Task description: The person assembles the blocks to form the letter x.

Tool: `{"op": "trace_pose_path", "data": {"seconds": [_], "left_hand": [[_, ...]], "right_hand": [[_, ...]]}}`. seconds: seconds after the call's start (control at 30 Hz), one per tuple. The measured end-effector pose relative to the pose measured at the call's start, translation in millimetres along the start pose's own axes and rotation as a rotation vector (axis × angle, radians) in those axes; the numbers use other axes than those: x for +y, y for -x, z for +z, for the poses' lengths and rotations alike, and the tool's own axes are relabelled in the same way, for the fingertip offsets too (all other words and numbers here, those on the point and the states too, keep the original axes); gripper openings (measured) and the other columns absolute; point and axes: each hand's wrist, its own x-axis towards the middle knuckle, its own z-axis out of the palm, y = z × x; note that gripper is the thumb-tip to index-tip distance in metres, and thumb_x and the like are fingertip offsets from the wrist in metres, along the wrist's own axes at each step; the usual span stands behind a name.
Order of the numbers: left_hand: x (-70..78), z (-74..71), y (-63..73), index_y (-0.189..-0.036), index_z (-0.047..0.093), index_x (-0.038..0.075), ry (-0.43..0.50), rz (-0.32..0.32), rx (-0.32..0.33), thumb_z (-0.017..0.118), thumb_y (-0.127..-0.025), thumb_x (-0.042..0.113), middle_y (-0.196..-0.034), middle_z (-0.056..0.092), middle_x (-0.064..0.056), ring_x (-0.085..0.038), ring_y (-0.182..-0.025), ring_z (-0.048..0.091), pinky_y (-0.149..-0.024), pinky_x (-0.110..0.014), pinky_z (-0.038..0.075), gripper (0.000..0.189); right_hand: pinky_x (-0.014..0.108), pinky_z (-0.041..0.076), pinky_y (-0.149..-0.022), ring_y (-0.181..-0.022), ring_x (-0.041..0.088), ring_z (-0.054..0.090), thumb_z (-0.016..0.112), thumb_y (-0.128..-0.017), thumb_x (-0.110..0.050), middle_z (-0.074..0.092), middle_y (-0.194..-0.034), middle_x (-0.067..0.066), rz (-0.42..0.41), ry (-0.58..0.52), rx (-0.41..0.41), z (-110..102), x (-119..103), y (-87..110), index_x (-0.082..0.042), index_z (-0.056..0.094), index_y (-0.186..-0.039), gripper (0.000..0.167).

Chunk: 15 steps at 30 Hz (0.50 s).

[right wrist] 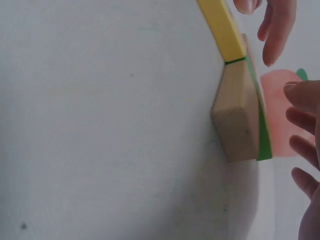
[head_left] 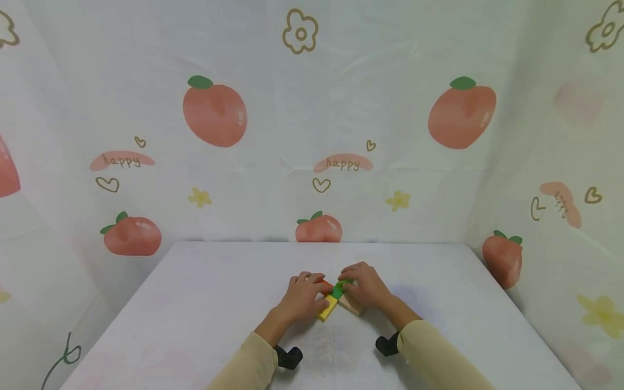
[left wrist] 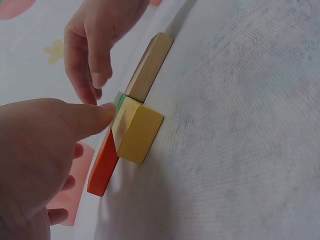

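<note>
Wooden blocks lie flat on the white table in an X around a small green block (head_left: 337,293). A yellow block (head_left: 327,309) points to the near left, a plain wood block (head_left: 352,305) to the near right. An orange-red block (left wrist: 103,167) reaches to the far left, a longer green block (right wrist: 265,137) to the far right. My left hand (head_left: 301,298) spreads over the orange-red side, its thumb tip right at the yellow block's upper edge. My right hand (head_left: 368,287) hovers by the longer green block, fingers relaxed and grasping nothing.
The white tabletop (head_left: 195,325) surrounds the blocks. A white curtain (head_left: 273,108) with printed fruit and flowers rises behind and along both sides. Black wrist mounts (head_left: 290,358) protrude below both cuffs, close over the table.
</note>
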Motion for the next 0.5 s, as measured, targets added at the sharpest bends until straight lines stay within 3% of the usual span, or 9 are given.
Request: {"op": "trace_pose_path", "data": {"seconds": [0.1, 0.3, 0.5], "left_hand": [[-2.2, -0.2, -1.2, -0.125, 0.067, 0.029, 0.026, 0.000, 0.063, 0.065, -0.092, 0.037, -0.140, 0.050, -0.002, -0.028, -0.127, 0.040, -0.098, -0.050, 0.034, 0.034], [-7.7, -2.9, 2.7, -0.124, 0.067, 0.029, 0.024, 0.005, 0.181, 0.067, -0.092, 0.034, -0.139, 0.052, 0.000, -0.025, -0.126, 0.043, -0.098, -0.047, 0.037, 0.032], [-23.9, -10.8, 12.4, -0.120, 0.069, 0.027, 0.015, 0.018, 0.291, 0.070, -0.090, 0.028, -0.135, 0.055, -0.002, -0.027, -0.121, 0.049, -0.096, -0.049, 0.040, 0.030]], "right_hand": [[0.052, 0.043, -0.091, -0.106, 0.026, 0.056, 0.071, -0.086, -0.008, 0.068, -0.109, 0.003, 0.044, -0.041, 0.036, -4.2, -2.2, 0.7, -0.011, 0.076, -0.099, 0.015], [0.048, 0.045, -0.092, -0.107, 0.027, 0.057, 0.073, -0.085, -0.004, 0.068, -0.109, 0.005, 0.054, -0.064, 0.107, -16.1, -4.0, 8.2, -0.010, 0.074, -0.101, 0.017], [0.046, 0.047, -0.091, -0.106, 0.026, 0.058, 0.074, -0.084, -0.004, 0.068, -0.108, 0.004, 0.114, -0.059, 0.162, -25.4, 2.1, 26.5, -0.010, 0.074, -0.101, 0.019]]}}
